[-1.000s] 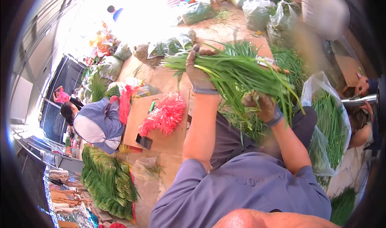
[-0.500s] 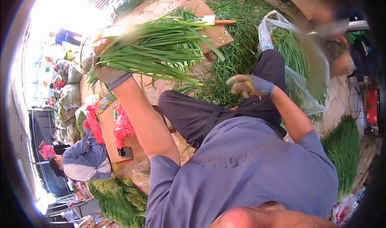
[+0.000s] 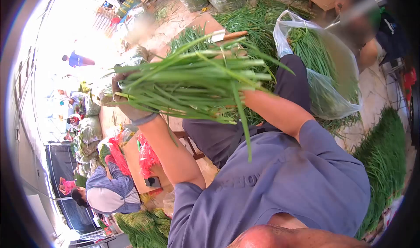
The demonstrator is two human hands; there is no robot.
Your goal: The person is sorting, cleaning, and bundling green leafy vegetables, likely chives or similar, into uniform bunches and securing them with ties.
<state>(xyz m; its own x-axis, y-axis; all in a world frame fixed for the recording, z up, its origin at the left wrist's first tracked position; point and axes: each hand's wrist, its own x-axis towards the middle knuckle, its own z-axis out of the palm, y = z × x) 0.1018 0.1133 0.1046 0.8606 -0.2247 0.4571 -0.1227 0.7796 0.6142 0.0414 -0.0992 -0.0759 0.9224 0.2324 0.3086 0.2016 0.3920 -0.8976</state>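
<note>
A thick bundle of garlic chives (image 3: 192, 86), long flat green leaves with pale cut ends, is held up in front of me. My left hand (image 3: 124, 95), in a grey glove, is closed around its left end. My right forearm reaches in behind the pale ends on the other side; the bundle hides that hand, so its fingers do not show. Just beyond, a knife with a wooden handle (image 3: 235, 35) lies on a brown board (image 3: 209, 22), near more chives.
Loose greens (image 3: 262, 14) cover the floor ahead. A clear plastic bag (image 3: 323, 101) of greens stands by my knee. More greens (image 3: 380, 156) are piled at right. At left, a person (image 3: 109, 186) sits beside a table with pink ties (image 3: 148, 154).
My right hand has moved from above my lap up behind the bundle. The bundle has come nearer to me and a little to the right, still held in my left hand.
</note>
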